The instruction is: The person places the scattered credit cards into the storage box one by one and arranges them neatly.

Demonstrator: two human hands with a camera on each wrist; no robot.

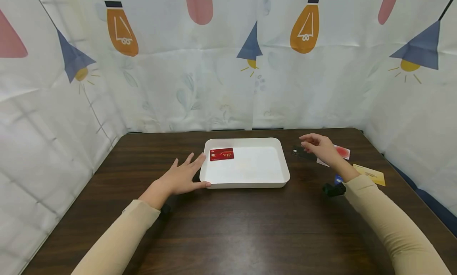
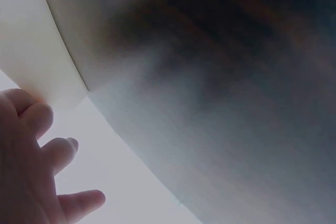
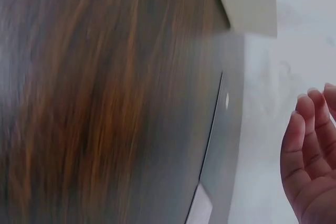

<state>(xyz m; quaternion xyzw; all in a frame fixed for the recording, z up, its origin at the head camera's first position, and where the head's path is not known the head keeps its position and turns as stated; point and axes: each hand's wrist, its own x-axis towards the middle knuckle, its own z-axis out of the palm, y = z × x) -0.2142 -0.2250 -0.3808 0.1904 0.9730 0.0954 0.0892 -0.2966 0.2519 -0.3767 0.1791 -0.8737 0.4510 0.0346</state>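
A white rectangular tray (image 1: 255, 168) stands on the dark wooden table, with a red VIP card (image 1: 221, 154) lying in its back left part. My left hand (image 1: 183, 177) rests against the tray's left side, fingers spread and thumb at the front left corner. In the left wrist view, its fingers are beside the tray wall (image 2: 39, 40). To the right of the tray, my right hand (image 1: 321, 149) hovers near a black card (image 1: 298, 151) on the table. Its fingers are slightly bent, with nothing visible between them; the hand partly hides the card.
Under and beyond the right wrist lie a white card with a red round patch (image 1: 343, 152), a yellow card (image 1: 371, 174) and a partly hidden blue card (image 1: 338, 179). A patterned white curtain (image 1: 221, 88) hangs behind the table (image 1: 228, 227).
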